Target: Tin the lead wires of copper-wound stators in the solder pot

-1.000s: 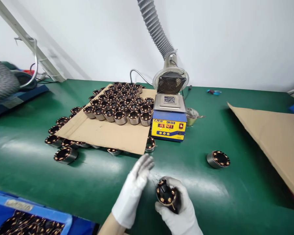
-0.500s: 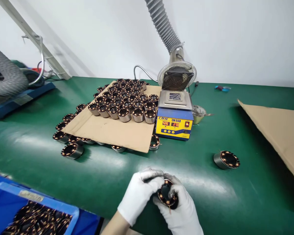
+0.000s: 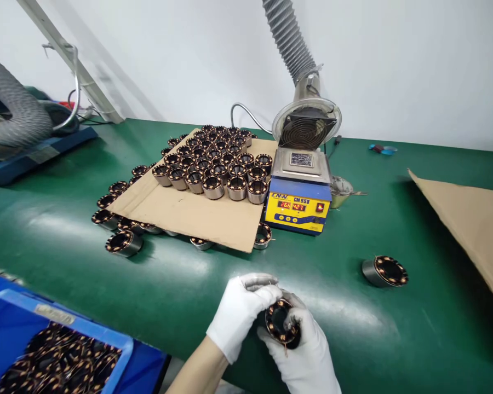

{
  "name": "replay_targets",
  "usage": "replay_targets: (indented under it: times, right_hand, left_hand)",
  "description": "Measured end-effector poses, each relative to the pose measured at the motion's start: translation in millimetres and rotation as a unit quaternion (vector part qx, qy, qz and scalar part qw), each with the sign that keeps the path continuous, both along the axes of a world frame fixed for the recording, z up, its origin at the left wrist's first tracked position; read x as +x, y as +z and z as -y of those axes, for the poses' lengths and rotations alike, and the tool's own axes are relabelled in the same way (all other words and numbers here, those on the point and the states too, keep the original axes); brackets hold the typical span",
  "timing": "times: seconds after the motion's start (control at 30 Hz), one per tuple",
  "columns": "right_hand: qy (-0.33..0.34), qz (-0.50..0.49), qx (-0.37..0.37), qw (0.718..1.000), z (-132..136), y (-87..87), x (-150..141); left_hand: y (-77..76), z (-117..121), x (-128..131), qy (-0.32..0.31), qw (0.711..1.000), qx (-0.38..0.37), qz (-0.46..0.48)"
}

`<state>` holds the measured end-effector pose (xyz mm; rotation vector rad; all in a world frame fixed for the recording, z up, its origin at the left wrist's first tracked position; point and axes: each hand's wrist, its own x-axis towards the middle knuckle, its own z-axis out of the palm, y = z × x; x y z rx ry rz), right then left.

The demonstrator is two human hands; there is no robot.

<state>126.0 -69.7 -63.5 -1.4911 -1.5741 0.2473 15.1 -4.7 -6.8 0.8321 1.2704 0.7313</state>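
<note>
My right hand (image 3: 306, 345), in a white glove with greyed fingertips, is wrapped round a motor stator (image 3: 276, 328), its thumb reaching into the bore. The stator is a short steel ring with black insulation and copper windings; its open face is tilted up toward me. A copper wire end (image 3: 286, 347) pokes out at its lower edge. At the stator's upper left rim, my left hand (image 3: 246, 306), gloved too, has thumb and forefinger closed in a pinch on what looks like a thin wire; the fingertips partly hide it.
Several stators (image 3: 213, 186) stand in rows on a cardboard sheet (image 3: 181, 216), with more beneath it. A yellow-blue solder pot (image 3: 298, 210) stands under an extraction hood (image 3: 308, 126). One stator (image 3: 385, 272) sits to the right. A blue bin (image 3: 125, 347) holds more; another cardboard sheet (image 3: 472, 219) lies right.
My view has shifted slightly. Both hands stay on the stator, the left having moved a little to the right along its rim. The readouts on the solder pot have changed.
</note>
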Motion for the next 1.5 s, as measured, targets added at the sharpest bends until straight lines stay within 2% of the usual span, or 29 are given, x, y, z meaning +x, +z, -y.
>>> replay_targets:
  times: [0.17,0.33,0.4,0.47,0.53,0.63,0.7,0.73,0.83,0.9,0.97,1.0,1.07,1.13,1.17,1.3,1.43,1.5]
  right_hand:
    - [0.013,0.007,0.0,1.0,-2.0,4.8,0.4]
    - [0.001,0.033,-0.019,0.999,-0.7,3.7,-0.1]
    - [0.001,0.026,-0.025,0.999,-0.1,1.8,-0.7]
    - [-0.006,0.013,-0.015,1.0,0.3,-0.5,-0.8]
    - [-0.01,0.01,-0.007,1.0,0.5,-2.7,-0.1]
    - [0.012,0.012,-0.024,1.0,1.0,-6.2,1.8]
    - [0.024,-0.005,-0.029,0.999,2.2,-9.6,1.9]
    - [0.022,-0.019,-0.027,0.999,3.2,-11.7,1.4]
    - [-0.01,-0.064,-0.036,0.997,7.2,-17.2,-1.6]
    - [-0.021,-0.082,-0.07,0.994,10.2,-18.8,-3.2]
    - [-0.025,-0.094,-0.114,0.989,12.4,-18.3,-3.8]
    - [-0.027,-0.095,-0.131,0.986,13.0,-17.6,-3.6]
    - [-0.033,-0.087,-0.147,0.985,12.9,-16.1,-2.3]
    - [-0.019,-0.059,-0.132,0.989,11.6,-15.2,0.4]
    - [-0.008,-0.044,-0.118,0.992,10.8,-15.2,2.0]
    - [0.008,-0.018,-0.092,0.996,10.6,-17.6,6.3]
    - [-0.012,-0.061,-0.13,0.99,13.9,-20.0,3.5]
    - [-0.012,-0.057,-0.126,0.99,13.8,-19.2,2.0]
  left_hand:
    - [-2.7,-2.5,1.5,-0.032,0.999,0.042,-0.013]
    - [5.1,-8.3,0.2,-0.063,0.992,0.077,-0.073]
    - [7.0,-9.7,4.7,-0.092,0.991,0.067,-0.063]
    - [6.5,-11.2,8.7,-0.095,0.994,0.04,-0.034]
    - [4.6,-13.0,8.3,-0.061,0.998,0.019,0.001]
    - [2.6,-15.0,-3.2,0.058,0.996,0.031,0.066]
    - [3.1,-14.5,-13.8,0.081,0.992,0.04,0.083]
    - [3.9,-13.7,-18.2,0.052,0.995,0.038,0.073]
    - [6.8,-12.0,-22.6,-0.094,0.995,0.026,0.021]
    - [8.2,-14.2,-19.8,-0.149,0.988,0.031,0.01]
    - [9.2,-19.7,-16.8,-0.177,0.984,0.02,0.007]
    - [9.4,-22.8,-16.3,-0.169,0.985,0.017,0.008]
    - [9.1,-27.3,-17.6,-0.086,0.995,0.042,0.01]
    - [7.2,-27.2,-20.0,0.003,0.998,0.065,0.01]
    - [5.7,-25.2,-20.6,0.015,0.998,0.059,0.013]
    - [-0.2,-12.0,-15.0,-0.06,0.998,-0.009,0.027]
    - [1.4,-8.3,-3.4,-0.048,0.999,-0.001,0.007]
    - [4.5,-10.3,-1.1,-0.057,0.998,0.005,0.007]
